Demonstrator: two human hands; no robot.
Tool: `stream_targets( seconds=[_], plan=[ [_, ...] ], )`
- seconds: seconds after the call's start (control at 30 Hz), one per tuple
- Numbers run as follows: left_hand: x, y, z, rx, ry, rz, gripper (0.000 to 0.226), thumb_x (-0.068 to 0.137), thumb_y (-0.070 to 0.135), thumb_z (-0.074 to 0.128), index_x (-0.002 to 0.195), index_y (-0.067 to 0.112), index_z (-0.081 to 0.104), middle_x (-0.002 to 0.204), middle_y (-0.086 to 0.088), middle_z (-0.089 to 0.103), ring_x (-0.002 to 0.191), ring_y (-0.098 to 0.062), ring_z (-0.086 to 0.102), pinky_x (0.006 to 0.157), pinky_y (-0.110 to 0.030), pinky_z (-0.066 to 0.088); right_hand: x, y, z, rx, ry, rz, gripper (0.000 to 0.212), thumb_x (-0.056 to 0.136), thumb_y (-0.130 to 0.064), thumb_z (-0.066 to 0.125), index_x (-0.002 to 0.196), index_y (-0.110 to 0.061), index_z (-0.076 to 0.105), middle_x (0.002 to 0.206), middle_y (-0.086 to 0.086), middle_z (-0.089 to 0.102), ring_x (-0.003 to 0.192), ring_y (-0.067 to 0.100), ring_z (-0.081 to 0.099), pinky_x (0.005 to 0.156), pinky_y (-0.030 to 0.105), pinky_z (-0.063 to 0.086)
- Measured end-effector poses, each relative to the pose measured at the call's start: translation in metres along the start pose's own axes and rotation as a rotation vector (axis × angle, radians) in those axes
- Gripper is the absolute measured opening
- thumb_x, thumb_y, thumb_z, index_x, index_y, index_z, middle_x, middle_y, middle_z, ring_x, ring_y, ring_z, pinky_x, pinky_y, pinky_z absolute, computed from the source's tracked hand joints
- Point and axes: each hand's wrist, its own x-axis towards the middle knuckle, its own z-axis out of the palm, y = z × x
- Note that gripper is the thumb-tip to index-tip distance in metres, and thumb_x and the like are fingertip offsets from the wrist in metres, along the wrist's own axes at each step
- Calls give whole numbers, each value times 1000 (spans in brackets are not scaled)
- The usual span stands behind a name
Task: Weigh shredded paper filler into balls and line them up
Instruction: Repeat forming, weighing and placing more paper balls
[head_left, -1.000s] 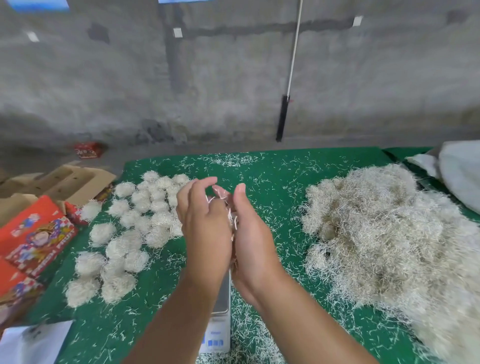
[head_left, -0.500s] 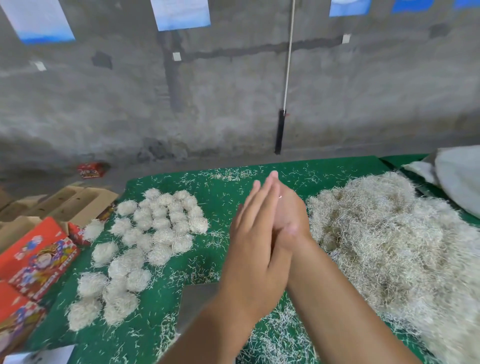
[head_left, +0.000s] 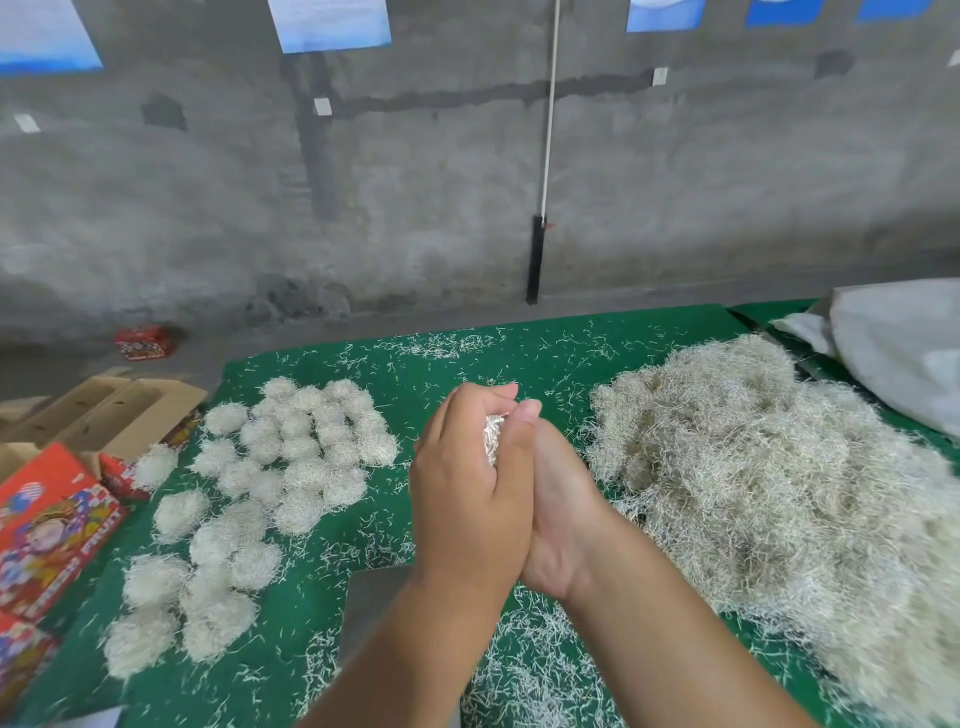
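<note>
Nearest the camera, loose white shreds (head_left: 535, 670) are scattered thickly over the green cloth (head_left: 291, 670); a grey scale (head_left: 376, 597) is partly seen under the forearms, its plate mostly hidden.

Above it, a wad (head_left: 492, 441) of shredded paper is pressed between the two palms; the left hand (head_left: 467, 499) is curled over it from the left, fingers bent at the top; the right hand (head_left: 558, 512) is closed against it from the right, the thumb laid across the top; only a narrow strip of silvery-white strands is seen in the gap between them, packed tight and glinting; the wad's full shape cannot be told.

To the left, finished balls (head_left: 291, 457) are laid on the cloth in rough rows, many touching one another; they are pale cream, fuzzy, roundish, with stray strands sticking out; the nearer ones (head_left: 208, 597) are looser and more spread apart; one ball (head_left: 153, 465) is set at the cloth's left edge, just beside a red box (head_left: 47, 530) with printed pictures.

To the right, a big heap (head_left: 769, 499) of unshaped filler is piled, tangled and wiry, cream with duller tan patches; it is spread from beside the right wrist to the frame's right edge.

Farther off, open cardboard cartons (head_left: 104, 410) are seen at the left; a white sack (head_left: 904, 348) is laid behind the heap; a small red box (head_left: 147, 343) is set on the floor by the grey wall (head_left: 415, 208); a white pole (head_left: 549, 114) with a black base is leaned there; blue sheets (head_left: 332, 23) are hung above.
</note>
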Motion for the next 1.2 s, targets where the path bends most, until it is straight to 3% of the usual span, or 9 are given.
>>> stream_targets(
  seconds=[0.13, 0.27, 0.37, 0.53, 0.67, 0.73, 0.87, 0.97, 1.2],
  plan=[
    [1, -2, 5, -44, 48, -78, 23, 102, 38, 51, 92, 21, 63, 90, 14, 68, 91, -4, 63, 79, -21, 47, -4, 5, -4, -10, 30, -28, 43, 110, -49, 42, 95, -17, 66, 83, 3, 66, 75, 16, 67, 68, 31, 54],
    [18, -3, 2, -151, 222, -230, 16, 102, 23, 49, 88, 21, 57, 77, 13, 60, 66, 0, 54, 58, -10, 37, 0, 9, -9, 57, 120, -25, 65, 104, -66, 44, 133, -11, 59, 131, 14, 71, 108, 28, 76, 78, 40, 64],
    [23, -4, -3, -356, 210, -378, 23, 94, 11, 49, 97, 28, 65, 75, 18, 62, 57, 2, 50, 54, -10, 39, -1, 6, -13, 105, 109, -70, 61, 104, -65, 44, 114, -9, 66, 106, 12, 79, 100, 30, 78, 84, 44, 62],
    [6, -1, -3, -375, 65, -455, 34, 89, 13, 46, 102, 33, 70, 86, 10, 72, 82, -5, 66, 73, -34, 47, -7, 6, -1, 32, 141, -122, 63, 102, -69, 45, 109, -11, 69, 107, 13, 70, 109, 30, 72, 103, 40, 52],
    [-2, -2, -8, -97, 77, -278, 43, 91, 18, 41, 114, 33, 73, 135, 21, 60, 125, 6, 53, 95, -11, 42, -8, 21, 17, -96, 142, -235, 65, 105, -59, 47, 125, 0, 68, 112, 8, 73, 120, 25, 69, 113, 38, 49],
    [4, -4, -15, -19, 63, -268, 44, 92, 20, 41, 118, 37, 72, 158, 20, 41, 142, 6, 38, 91, 2, 30, -8, 23, 22, -214, 160, -273, 64, 107, -58, 44, 123, -3, 73, 116, 10, 78, 116, 23, 73, 114, 45, 48],
    [13, -4, -25, 165, 53, -179, 43, 92, 22, 41, 120, 36, 70, 171, 9, 21, 159, -14, 16, 107, -29, 37, -9, 25, 23, -265, 121, -274, 59, 107, -58, 45, 112, -11, 79, 114, 9, 79, 115, 22, 74, 114, 48, 48],
    [22, -15, -32, 278, -17, -228, 43, 94, 29, 37, 121, 31, 71, 174, 2, 10, 161, -18, -6, 126, -55, 10, -9, 35, 25, -262, 89, -297, 52, 109, -54, 44, 112, -15, 79, 113, 3, 80, 111, 14, 75, 108, 41, 52],
    [5, -23, -25, 296, -160, -244, 46, 105, 44, 26, 117, 34, 70, 173, 5, 17, 160, -12, -2, 128, -53, 9, -1, 45, 13, -192, 126, -327, 56, 109, -55, 43, 127, -9, 70, 116, 11, 79, 109, 22, 76, 86, 34, 63]
  ],
)
